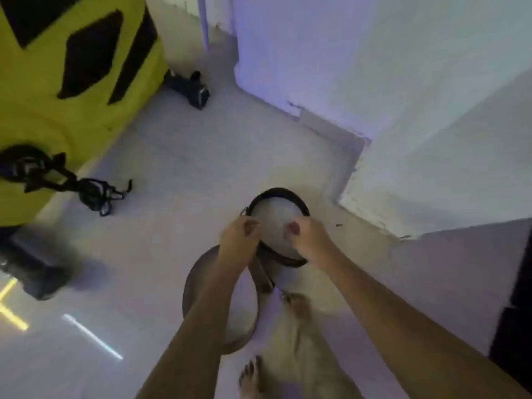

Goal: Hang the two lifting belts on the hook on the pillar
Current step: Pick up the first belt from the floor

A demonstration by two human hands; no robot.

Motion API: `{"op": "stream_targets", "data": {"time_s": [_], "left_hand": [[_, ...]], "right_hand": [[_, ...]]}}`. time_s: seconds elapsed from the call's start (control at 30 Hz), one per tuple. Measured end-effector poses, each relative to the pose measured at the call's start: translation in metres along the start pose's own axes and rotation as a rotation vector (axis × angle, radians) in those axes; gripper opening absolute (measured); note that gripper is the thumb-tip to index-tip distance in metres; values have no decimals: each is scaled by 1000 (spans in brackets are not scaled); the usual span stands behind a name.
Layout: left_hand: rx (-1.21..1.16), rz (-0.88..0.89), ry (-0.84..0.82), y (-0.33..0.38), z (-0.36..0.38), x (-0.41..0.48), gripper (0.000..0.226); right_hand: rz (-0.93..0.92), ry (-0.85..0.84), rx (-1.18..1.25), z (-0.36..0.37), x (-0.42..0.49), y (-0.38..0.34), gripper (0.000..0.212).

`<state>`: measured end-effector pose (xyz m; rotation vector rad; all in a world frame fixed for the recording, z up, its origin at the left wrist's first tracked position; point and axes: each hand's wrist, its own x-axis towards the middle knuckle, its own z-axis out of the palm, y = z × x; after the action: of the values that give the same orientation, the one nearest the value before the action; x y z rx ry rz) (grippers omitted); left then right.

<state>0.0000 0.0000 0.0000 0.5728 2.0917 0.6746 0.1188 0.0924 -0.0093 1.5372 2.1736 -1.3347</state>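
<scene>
A black lifting belt (280, 194) curls into a loop in front of me, held above the pale floor. My left hand (240, 240) grips its left side near a metal buckle, and my right hand (311, 237) grips its right side. A second, brownish lifting belt (193, 283) forms a larger loop lower down; my left forearm passes through or in front of it. The white pillar (403, 110) rises to the right. No hook is in view.
A yellow and black padded shape (72, 82) fills the upper left. Black straps and clips (86, 191) lie on the floor beside it, with a black bag (190, 89) farther back. My bare feet (250, 378) stand on the floor below.
</scene>
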Motion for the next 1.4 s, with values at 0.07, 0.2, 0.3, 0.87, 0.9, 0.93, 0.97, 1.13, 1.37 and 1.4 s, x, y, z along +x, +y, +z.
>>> {"op": "stream_targets", "data": {"time_s": [0.07,0.2,0.3,0.87,0.9,0.93,0.97,1.13,1.37,1.4], "left_hand": [[21,-86,-8,-50,30,47,29],[-68,-239,-48,-151,84,128,29],[-155,-288,-46,-206,110,172,32],[-558,-346,21,-177,120,185,14],[-584,-353,8,-160,115,176,14],[-627,-366,-12,-141,110,165,26],[-674,-376,-40,-122,105,154,43],[-789,-166,-219,-10,56,78,22],[-776,320,-313,173,-33,-54,11],[-760,379,-329,199,-42,-76,12]], "right_hand": [[1,-66,-33,56,56,27,16],[65,-203,-16,158,143,81,23],[28,-205,-47,214,184,107,34],[41,160,-18,164,171,112,22],[41,176,42,146,159,106,21],[41,193,99,127,145,99,19],[40,209,155,107,132,91,18],[22,273,506,-5,49,33,20],[-131,515,799,-160,-117,-61,20],[-152,554,825,-180,-141,-73,20]]}}
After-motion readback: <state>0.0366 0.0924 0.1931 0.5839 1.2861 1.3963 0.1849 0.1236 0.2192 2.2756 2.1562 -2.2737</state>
